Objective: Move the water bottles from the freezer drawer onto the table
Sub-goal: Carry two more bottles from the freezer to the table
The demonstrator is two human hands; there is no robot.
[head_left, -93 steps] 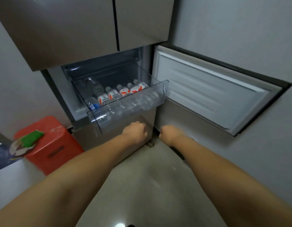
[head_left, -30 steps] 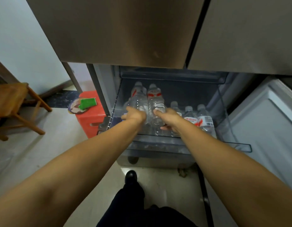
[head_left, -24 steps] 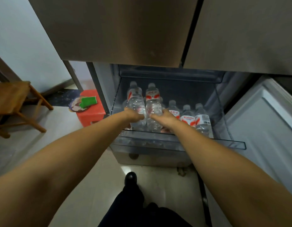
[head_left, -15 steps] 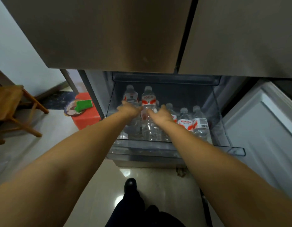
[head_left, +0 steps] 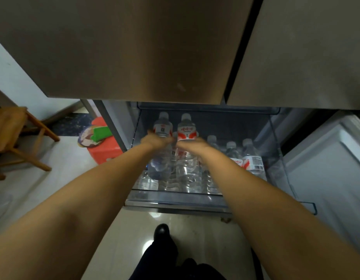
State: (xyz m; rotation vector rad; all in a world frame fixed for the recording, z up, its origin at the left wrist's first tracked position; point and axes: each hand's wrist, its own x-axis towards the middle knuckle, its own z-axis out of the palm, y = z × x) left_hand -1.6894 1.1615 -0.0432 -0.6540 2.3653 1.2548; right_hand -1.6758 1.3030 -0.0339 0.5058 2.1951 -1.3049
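1. Head view: the freezer drawer (head_left: 175, 199) stands pulled out at 12 o'clock, with more water bottles (head_left: 253, 158) upright inside toward 2 o'clock.
2. Left hand (head_left: 155, 140) clasps the left bottle (head_left: 162, 128); right hand (head_left: 192, 144) clasps the right bottle (head_left: 186, 128).
3. Both bottles stand upright, bases above the drawer floor.
4. Lifting straight up should clear the front wall; the table is out of sight.
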